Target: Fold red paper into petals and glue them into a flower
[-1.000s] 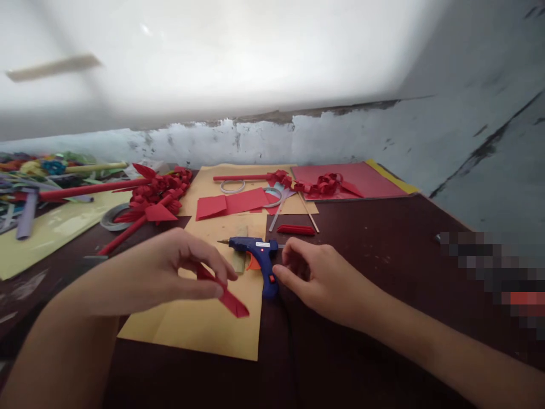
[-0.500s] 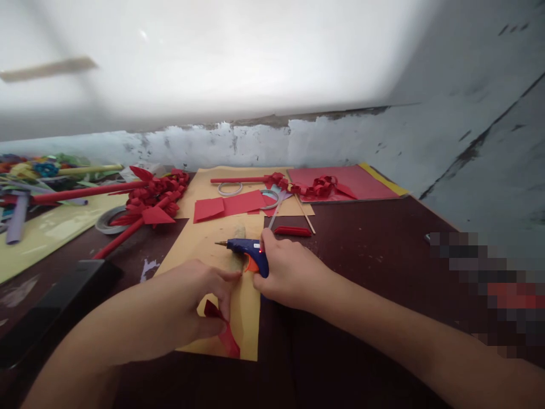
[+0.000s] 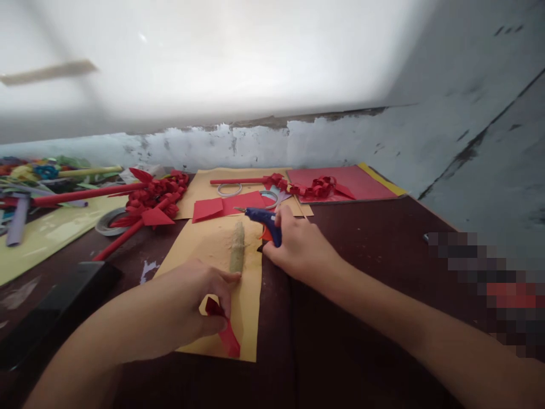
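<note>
A folded strip of red paper (image 3: 229,336) is pinched between the thumb and fingers of my left hand (image 3: 198,307), low over a yellow paper sheet (image 3: 200,244). My left index finger points out toward a greenish stick-like piece (image 3: 237,250) lying on that sheet. My right hand (image 3: 300,244) grips a blue hot glue gun (image 3: 260,216) with an orange trigger. Its nozzle points left, above the far part of the sheet near flat red paper pieces (image 3: 225,207).
Red paper flowers on rolled stems (image 3: 155,199) lie at the left beside a tape roll (image 3: 111,220). Another red paper flower spray (image 3: 317,188) rests on a red folder (image 3: 366,184) at the back. A black box-like object (image 3: 59,312) sits at the near left.
My right hand has moved the glue gun away from me and slightly right, uncovering the greenish piece. My left hand stays almost still with the red paper strip.
</note>
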`<control>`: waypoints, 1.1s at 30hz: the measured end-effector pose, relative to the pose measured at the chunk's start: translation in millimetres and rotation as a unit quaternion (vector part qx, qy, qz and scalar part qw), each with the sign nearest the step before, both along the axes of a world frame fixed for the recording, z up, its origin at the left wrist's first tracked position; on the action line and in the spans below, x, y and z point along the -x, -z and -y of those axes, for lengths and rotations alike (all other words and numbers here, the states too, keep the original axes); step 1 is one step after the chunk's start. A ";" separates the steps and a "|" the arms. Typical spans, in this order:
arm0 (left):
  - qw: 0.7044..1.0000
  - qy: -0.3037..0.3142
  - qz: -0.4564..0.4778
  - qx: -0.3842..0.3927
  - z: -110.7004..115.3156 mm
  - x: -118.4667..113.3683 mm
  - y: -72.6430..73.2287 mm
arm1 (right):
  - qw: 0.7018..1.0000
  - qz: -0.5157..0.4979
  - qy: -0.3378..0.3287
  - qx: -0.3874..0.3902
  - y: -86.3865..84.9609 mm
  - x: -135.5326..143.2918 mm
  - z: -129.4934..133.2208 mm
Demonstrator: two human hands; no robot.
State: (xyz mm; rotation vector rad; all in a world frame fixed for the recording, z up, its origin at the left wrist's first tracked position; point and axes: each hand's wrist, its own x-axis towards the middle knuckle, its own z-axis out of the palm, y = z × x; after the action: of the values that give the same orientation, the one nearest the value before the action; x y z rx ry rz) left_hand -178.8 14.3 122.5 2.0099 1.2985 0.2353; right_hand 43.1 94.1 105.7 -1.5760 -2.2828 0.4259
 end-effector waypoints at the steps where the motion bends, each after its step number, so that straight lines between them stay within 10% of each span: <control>1: 1.000 0.000 0.000 0.002 -1.0 0.6 -1.0 | 1.000 -0.014 0.014 -0.007 -2.7 -5.1 -3.7; 11: 0.982 -0.138 0.123 -0.029 -25.9 -0.9 -3.2 | 0.963 -0.254 0.074 0.059 -7.5 -67.6 -15.9; 17: 0.942 -0.289 0.141 -0.101 -33.5 -17.3 8.5 | 0.838 -0.509 0.107 0.167 -7.6 -92.4 -1.6; 33: 0.901 -0.350 0.224 -0.125 -37.5 -44.0 27.4 | 0.747 -0.589 0.033 0.307 10.4 -90.0 26.9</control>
State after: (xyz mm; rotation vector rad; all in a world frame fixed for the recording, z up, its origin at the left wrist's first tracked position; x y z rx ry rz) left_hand -134.8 51.8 95.1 1.4553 1.6780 1.1798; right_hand 133.1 67.2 95.4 -1.0048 -1.0883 1.6906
